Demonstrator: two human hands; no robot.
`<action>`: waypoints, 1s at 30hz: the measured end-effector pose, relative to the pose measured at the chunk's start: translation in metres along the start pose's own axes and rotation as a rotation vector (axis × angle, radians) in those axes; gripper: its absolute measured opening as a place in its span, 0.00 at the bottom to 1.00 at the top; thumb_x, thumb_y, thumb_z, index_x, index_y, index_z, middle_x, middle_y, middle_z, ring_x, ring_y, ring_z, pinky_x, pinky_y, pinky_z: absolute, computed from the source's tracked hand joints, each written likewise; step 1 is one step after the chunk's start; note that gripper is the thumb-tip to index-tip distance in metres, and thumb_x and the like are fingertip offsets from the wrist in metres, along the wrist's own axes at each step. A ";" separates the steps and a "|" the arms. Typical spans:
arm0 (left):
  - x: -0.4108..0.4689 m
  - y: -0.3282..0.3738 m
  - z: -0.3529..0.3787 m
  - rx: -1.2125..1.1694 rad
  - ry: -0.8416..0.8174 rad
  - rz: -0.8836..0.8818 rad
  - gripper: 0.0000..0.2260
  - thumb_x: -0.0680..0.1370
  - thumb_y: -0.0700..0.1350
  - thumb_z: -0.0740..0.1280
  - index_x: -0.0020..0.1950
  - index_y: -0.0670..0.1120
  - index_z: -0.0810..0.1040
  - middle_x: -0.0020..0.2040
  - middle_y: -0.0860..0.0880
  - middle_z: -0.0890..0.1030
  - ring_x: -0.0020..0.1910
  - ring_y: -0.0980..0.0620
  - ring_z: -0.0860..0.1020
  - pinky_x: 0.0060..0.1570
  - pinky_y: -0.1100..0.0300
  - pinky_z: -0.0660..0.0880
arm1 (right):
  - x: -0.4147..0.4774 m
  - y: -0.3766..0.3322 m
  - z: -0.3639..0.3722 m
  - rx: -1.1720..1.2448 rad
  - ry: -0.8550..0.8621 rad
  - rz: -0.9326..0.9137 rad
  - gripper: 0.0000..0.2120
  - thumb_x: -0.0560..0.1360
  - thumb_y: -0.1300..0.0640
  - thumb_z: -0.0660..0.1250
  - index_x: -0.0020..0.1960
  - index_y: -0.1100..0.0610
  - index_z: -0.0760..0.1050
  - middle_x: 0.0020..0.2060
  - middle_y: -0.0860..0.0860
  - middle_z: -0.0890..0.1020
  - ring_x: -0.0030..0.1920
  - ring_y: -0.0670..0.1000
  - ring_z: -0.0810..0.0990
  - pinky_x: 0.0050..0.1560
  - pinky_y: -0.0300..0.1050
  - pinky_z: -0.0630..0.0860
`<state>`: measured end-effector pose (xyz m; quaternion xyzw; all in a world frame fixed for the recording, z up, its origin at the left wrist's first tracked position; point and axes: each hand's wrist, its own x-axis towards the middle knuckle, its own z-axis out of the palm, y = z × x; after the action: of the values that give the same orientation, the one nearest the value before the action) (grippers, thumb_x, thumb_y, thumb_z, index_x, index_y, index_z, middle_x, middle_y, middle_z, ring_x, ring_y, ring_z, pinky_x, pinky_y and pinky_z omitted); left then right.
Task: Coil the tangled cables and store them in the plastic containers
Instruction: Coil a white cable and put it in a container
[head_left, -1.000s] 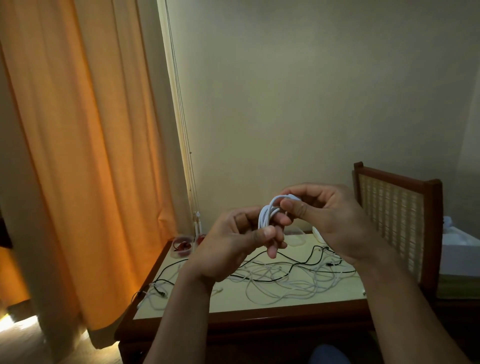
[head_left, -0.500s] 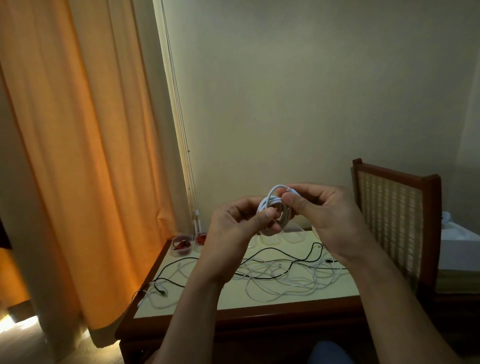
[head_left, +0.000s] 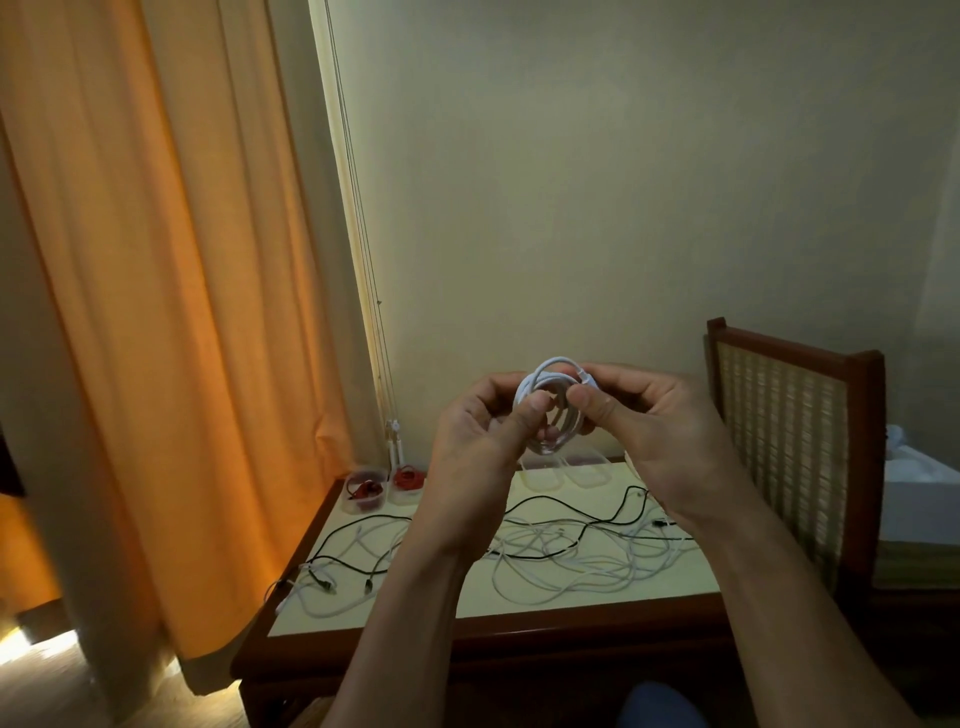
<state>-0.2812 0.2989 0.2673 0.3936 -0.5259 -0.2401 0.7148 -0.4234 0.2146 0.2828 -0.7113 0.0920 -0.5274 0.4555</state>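
The table (head_left: 571, 631) carries tangled cables (head_left: 566, 556) below the left hand (head_left: 478, 447) and right hand (head_left: 660, 431). Behind them stand clear containers (head_left: 587, 470); red-filled containers (head_left: 366, 491) sit left of the left hand.

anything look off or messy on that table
Only the loose cables: white and black ones lie tangled across the table, and a few loops at its left corner seem to hang over the edge. The white coil held by the left hand and right hand looks neat. Nothing looks spilled or broken.
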 end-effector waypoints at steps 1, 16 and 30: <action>0.001 0.001 0.000 -0.037 -0.012 -0.017 0.08 0.81 0.38 0.66 0.60 0.40 0.80 0.44 0.49 0.84 0.41 0.54 0.80 0.47 0.60 0.79 | 0.000 0.000 0.001 -0.026 0.011 -0.011 0.14 0.72 0.55 0.72 0.57 0.54 0.84 0.48 0.48 0.88 0.47 0.46 0.86 0.48 0.38 0.80; 0.000 0.004 -0.003 0.265 0.111 -0.031 0.06 0.79 0.48 0.71 0.54 0.50 0.86 0.45 0.51 0.87 0.46 0.55 0.84 0.47 0.63 0.81 | 0.001 0.002 0.002 -0.073 0.163 -0.035 0.11 0.75 0.60 0.73 0.57 0.54 0.84 0.45 0.48 0.88 0.47 0.48 0.86 0.48 0.39 0.81; 0.006 0.016 -0.015 0.381 0.113 -0.020 0.05 0.80 0.45 0.71 0.52 0.47 0.87 0.41 0.47 0.86 0.36 0.57 0.79 0.32 0.68 0.74 | 0.025 -0.003 -0.021 -0.720 0.043 -0.309 0.09 0.76 0.59 0.73 0.56 0.51 0.85 0.42 0.43 0.83 0.42 0.44 0.79 0.43 0.28 0.70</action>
<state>-0.2663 0.3086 0.2817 0.5398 -0.5167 -0.1209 0.6534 -0.4313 0.1888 0.3023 -0.8198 0.1724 -0.5387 0.0899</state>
